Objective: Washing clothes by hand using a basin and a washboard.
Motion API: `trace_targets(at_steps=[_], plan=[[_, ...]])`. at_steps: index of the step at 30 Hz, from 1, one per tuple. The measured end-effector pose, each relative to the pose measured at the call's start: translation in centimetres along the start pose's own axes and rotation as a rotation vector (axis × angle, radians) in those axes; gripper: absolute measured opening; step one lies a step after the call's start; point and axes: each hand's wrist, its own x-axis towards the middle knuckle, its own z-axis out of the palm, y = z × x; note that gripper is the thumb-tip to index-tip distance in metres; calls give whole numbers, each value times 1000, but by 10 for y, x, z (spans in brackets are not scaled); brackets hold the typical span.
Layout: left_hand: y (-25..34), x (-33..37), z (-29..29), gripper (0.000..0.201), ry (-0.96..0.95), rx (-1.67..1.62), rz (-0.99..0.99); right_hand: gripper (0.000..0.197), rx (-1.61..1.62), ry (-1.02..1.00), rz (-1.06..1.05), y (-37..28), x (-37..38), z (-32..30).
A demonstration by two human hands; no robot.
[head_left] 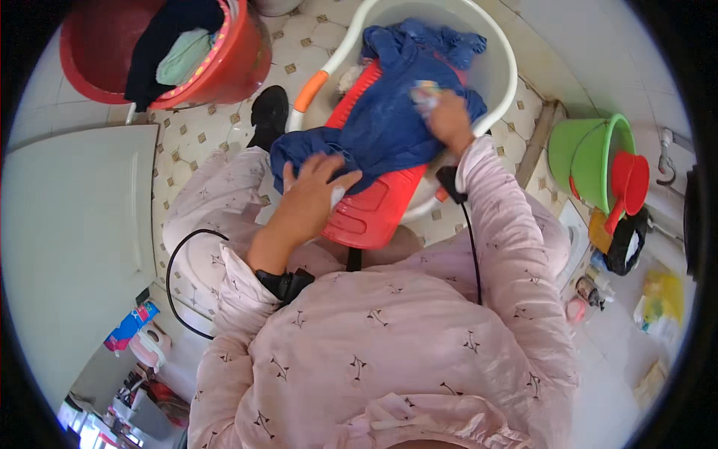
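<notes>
A dark blue garment [389, 112] lies wet and rumpled over a red washboard [370, 213]. The board leans lengthwise in a white basin [508, 56] with orange grips, its lower end sticking out toward my lap. My left hand [310, 196] rests on the near left part of the cloth, fingers spread; something small and white shows beside it, too unclear to name. Farther right, my right hand [451, 123] is closed round a small, pale, multicoloured block [426, 97], held against the garment. Motion blurs that block, and my fingers partly cover it.
At the far left stands a red tub [250, 63] with dark and pale green cloths over its rim. To the right are a green bucket [580, 161] and a red dipper [630, 183]. A white panel [82, 247] borders the left side. Black cables [473, 251] hang from both wrists.
</notes>
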Motion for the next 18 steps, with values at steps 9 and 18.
trace_targets(at_steps=[9, 18], plan=[[-37, -27, 6, 34, 209, -329, -260, 27, 179, 88, -548, -121, -93, 10], [-10, -16, 0, 52, 427, -20, -125, 29, 11, 25, -11, -54, -74, -8]])
